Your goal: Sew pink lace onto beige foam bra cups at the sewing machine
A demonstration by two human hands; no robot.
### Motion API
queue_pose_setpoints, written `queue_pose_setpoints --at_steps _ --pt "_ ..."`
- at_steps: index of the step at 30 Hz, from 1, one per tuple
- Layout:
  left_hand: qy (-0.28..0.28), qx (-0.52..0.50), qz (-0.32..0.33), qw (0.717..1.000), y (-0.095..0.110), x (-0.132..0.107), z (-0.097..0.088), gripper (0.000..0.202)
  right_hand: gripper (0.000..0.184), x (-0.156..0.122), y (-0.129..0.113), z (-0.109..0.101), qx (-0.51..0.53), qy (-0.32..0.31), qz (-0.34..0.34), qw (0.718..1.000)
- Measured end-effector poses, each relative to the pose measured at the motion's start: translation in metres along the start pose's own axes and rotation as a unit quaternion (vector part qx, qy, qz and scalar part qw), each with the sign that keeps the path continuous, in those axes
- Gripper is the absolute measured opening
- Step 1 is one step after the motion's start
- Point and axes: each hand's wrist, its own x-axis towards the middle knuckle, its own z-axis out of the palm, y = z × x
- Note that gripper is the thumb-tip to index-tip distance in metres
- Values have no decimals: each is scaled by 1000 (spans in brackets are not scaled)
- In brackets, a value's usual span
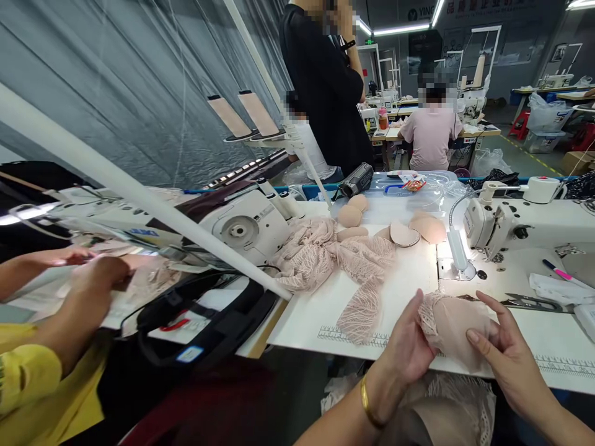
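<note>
My left hand [406,347], with a gold bangle on its wrist, grips the lace-edged left side of a beige padded bra cup [453,325]. My right hand [504,350] cups the same piece from the right, thumb along its front. Both hold it just above the near edge of the white sewing table [325,310], in front of the sewing machine [511,226].
Pink lace fabric [325,254] and several beige cup pads [404,234] lie mid-table. Scissors [525,302] and a pink pen [560,272] rest right. A white pole [139,195] crosses left. A co-worker in a yellow sleeve [28,378] works at another machine [242,226]. People stand and sit behind.
</note>
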Motion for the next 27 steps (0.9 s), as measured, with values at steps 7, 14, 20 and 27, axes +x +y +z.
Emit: queue_pose_setpoints --at_steps 7,14,20,27 --pt "69 31 70 995 -4 6 -3 47 66 0 22 -8 18 -25 22 999" --pt "66 19 65 995 -4 8 2 50 63 3 20 -8 43 5 25 999" --pt "59 33 96 993 -4 9 6 51 65 5 22 -11 55 -17 37 998" --pt "77 42 96 992 -5 12 6 55 72 7 22 -12 45 -24 44 998"
